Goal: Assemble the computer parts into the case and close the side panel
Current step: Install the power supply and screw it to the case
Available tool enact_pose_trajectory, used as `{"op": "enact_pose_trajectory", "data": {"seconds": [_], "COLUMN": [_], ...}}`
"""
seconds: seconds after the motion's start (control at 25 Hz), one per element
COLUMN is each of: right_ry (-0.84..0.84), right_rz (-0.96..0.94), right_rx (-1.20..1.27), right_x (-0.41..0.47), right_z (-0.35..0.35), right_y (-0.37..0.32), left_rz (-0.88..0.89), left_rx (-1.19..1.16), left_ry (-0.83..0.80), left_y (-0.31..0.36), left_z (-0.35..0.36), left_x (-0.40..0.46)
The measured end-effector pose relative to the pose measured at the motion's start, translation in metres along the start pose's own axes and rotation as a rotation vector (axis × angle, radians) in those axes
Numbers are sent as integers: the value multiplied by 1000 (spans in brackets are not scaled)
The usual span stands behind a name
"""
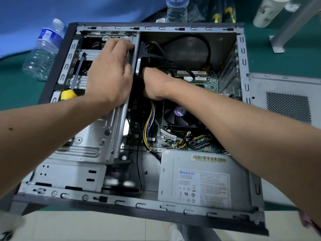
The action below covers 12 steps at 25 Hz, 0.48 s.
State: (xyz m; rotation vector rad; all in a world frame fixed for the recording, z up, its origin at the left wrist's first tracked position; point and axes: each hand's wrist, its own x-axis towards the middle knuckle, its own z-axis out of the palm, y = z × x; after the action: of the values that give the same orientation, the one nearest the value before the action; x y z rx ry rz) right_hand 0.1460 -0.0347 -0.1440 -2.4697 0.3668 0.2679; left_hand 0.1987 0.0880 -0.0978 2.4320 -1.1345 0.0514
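Note:
The open computer case (156, 208) lies on its side on the green table, with motherboard (203, 80), CPU fan (178, 115) and grey power supply (205, 181) inside. My left hand (111, 72) rests on top of the metal drive cage (90, 140), its fingers curled over the cage's inner edge. My right hand (154, 84) reaches down beside the cage towards a black drive (139, 65); its fingers are hidden. The grey side panel (286, 105) lies flat to the right of the case.
A yellow-handled screwdriver (74, 84) lies across the drive cage. Two clear plastic bottles stand left (43, 51) and behind (176, 9) the case. Black cables (196, 42) loop in the case's upper bay. The case's near edge overhangs the table front above a tiled floor.

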Motion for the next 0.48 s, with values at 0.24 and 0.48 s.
{"op": "enact_pose_trajectory", "data": {"seconds": [0.24, 0.48], "right_ry": [-9, -32], "right_rz": [-27, -9], "right_rx": [-11, -54], "right_x": [0, 2], "right_z": [1, -1], "right_y": [0, 1], "left_rz": [7, 6], "left_rx": [1, -4], "left_ry": [7, 9], "left_y": [-1, -1], "left_z": [1, 1], "left_x": [1, 1]}}
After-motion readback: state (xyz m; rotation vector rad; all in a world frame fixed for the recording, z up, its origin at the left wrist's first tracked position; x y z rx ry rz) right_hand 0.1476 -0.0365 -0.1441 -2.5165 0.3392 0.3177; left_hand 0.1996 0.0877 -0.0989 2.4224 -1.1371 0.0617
